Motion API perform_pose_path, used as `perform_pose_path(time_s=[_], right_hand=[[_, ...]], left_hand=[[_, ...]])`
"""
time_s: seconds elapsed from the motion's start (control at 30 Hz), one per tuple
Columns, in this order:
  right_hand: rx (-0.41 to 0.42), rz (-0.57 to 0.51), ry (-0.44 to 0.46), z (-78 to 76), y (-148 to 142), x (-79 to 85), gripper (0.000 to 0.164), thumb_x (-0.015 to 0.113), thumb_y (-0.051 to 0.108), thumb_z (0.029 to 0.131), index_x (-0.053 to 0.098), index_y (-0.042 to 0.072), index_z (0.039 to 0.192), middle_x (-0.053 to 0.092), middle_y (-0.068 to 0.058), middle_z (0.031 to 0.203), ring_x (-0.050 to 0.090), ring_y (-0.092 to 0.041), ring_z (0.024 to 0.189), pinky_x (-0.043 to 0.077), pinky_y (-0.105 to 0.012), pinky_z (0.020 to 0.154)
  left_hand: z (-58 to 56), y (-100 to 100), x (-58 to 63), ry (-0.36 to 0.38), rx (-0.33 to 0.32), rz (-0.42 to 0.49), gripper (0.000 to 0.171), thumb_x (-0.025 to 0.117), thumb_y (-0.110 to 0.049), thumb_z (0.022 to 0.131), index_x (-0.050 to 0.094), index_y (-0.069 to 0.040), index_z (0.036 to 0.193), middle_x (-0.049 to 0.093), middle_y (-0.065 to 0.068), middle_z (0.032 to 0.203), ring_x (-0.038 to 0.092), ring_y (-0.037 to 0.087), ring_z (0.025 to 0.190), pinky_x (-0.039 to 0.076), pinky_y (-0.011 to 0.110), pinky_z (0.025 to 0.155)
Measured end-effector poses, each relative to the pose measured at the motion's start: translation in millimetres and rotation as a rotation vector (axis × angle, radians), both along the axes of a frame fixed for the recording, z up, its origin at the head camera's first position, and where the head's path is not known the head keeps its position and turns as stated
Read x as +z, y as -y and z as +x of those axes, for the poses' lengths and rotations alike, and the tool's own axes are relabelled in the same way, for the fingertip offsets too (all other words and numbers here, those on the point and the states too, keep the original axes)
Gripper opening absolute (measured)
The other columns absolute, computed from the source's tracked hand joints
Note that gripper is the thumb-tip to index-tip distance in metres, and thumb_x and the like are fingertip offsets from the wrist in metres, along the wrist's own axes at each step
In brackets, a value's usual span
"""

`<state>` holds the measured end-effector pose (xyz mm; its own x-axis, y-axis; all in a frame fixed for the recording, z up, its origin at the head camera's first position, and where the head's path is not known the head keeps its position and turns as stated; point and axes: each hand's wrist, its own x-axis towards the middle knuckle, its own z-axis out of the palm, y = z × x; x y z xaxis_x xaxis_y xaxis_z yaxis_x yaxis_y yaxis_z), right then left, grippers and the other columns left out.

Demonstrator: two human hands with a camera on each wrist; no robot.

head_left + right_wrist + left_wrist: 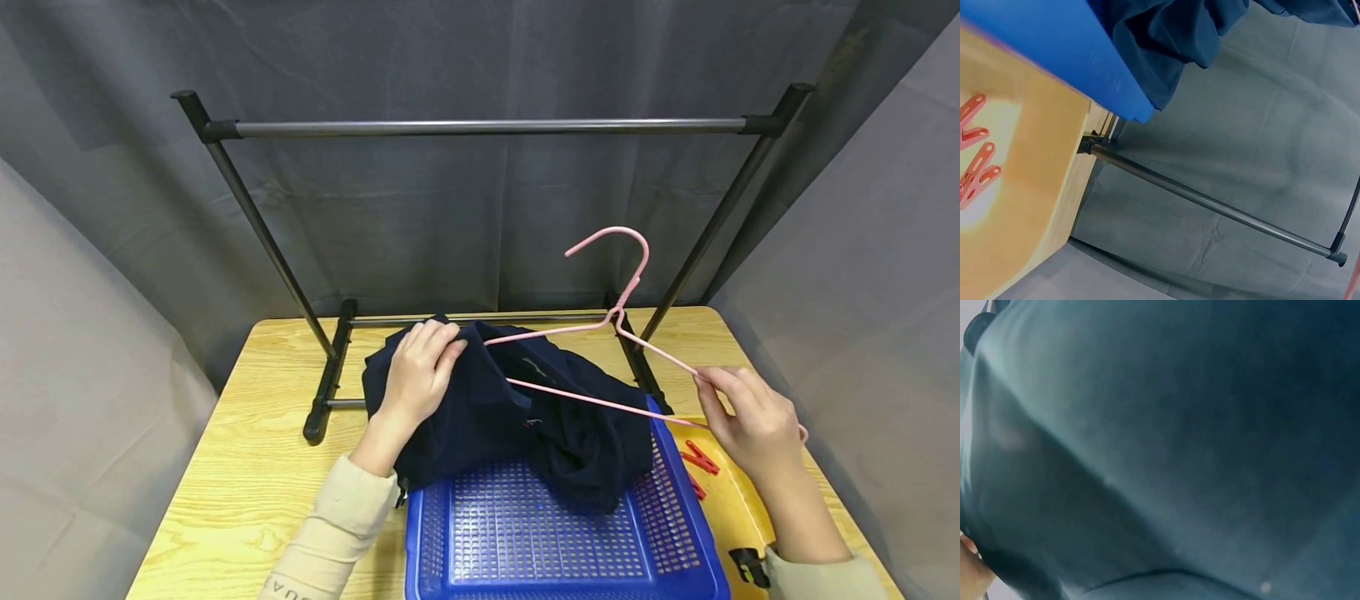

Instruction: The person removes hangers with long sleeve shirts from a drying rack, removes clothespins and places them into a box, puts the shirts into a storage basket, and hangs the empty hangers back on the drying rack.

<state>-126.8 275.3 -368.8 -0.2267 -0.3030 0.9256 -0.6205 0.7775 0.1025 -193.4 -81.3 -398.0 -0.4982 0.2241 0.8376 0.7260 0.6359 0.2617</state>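
A dark navy garment (465,417) lies bunched over the back of a blue basket, and its cloth fills most of the left wrist view. My left hand (416,375) grips the garment's upper edge beside an opening, thumb toward the hanger. A thin pink clothes hanger (619,312) reaches into that opening; its left end is hidden by cloth and its hook points up. Out to the right, my right hand (753,421) pinches the hanger's sloping arm between thumb and fingers, with the hanger's right end showing behind the hand.
The blue basket (697,525) stands at the table's front. To its right, a yellow tray (735,500) holds several red clothes pegs (701,458). Behind rises a black rack with a metal crossbar (487,127). Grey curtain (420,217) closes off the back of the wooden table (225,475).
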Motion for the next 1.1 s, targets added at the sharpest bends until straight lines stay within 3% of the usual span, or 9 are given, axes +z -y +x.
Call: perform_pose_path(time_s=[0.23,0.4,0.5,0.63,0.9,1.1], right_hand=[[-0.043,-0.027,-0.025,2.4,-4,1.9,0.042,0.047,0.032,0.095,0.058,-0.005,0.08,0.057,-0.016,0.065,0.052,-0.029,0.049,0.04,-0.037,0.045],[-0.064,-0.045,-0.017,5.9,-10,4.7,0.042,0.047,0.032,0.095,0.058,-0.006,0.081,0.056,-0.017,0.065,0.051,-0.029,0.05,0.041,-0.027,0.05],[-0.041,-0.068,-0.031,5.6,-14,2.5,0.041,0.049,0.031,0.094,0.059,-0.006,0.081,0.056,-0.018,0.065,0.05,-0.031,0.049,0.042,-0.011,0.064],[-0.032,-0.083,-0.046,4.7,-20,-2.5,0.04,0.05,0.03,0.094,0.059,-0.007,0.083,0.056,-0.02,0.066,0.05,-0.032,0.05,0.03,-0.003,0.082],[-0.065,-0.13,-0.069,4.7,-26,-3.9,0.04,0.051,0.032,0.093,0.058,-0.007,0.084,0.054,-0.02,0.066,0.045,-0.031,0.047,0.031,-0.002,0.079],[-0.096,-0.213,-0.115,3.0,-24,-0.4,0.041,0.053,0.034,0.092,0.058,-0.006,0.082,0.051,-0.019,0.063,0.036,-0.028,0.046,0.032,-0.013,0.051]], left_hand=[[-4.5,6,-1.9,0.032,0.001,0.05,0.014,0.061,-0.011,0.085,0.062,-0.002,0.095,0.06,0.009,0.086,0.056,0.026,0.082,0.046,0.037,0.074],[-6.3,12,-2.6,0.062,0.016,0.063,0.014,0.06,-0.01,0.086,0.061,-0.002,0.098,0.062,0.01,0.09,0.056,0.026,0.086,0.047,0.039,0.076],[-7.2,14,-3.1,0.071,0.02,0.072,0.014,0.06,-0.009,0.086,0.061,-0.002,0.098,0.062,0.01,0.09,0.056,0.026,0.085,0.047,0.038,0.076],[-7.9,15,-3.4,0.078,0.026,0.078,0.014,0.059,-0.008,0.086,0.061,-0.001,0.098,0.061,0.011,0.089,0.056,0.027,0.084,0.047,0.038,0.076],[-8.4,15,-4.8,0.109,0.049,0.095,0.014,0.057,-0.009,0.088,0.06,0.0,0.099,0.059,0.011,0.086,0.055,0.026,0.081,0.046,0.037,0.074],[-9.4,15,-5.8,0.118,0.064,0.101,0.014,0.058,-0.01,0.088,0.059,-0.001,0.099,0.058,0.01,0.085,0.055,0.027,0.08,0.046,0.037,0.073]])
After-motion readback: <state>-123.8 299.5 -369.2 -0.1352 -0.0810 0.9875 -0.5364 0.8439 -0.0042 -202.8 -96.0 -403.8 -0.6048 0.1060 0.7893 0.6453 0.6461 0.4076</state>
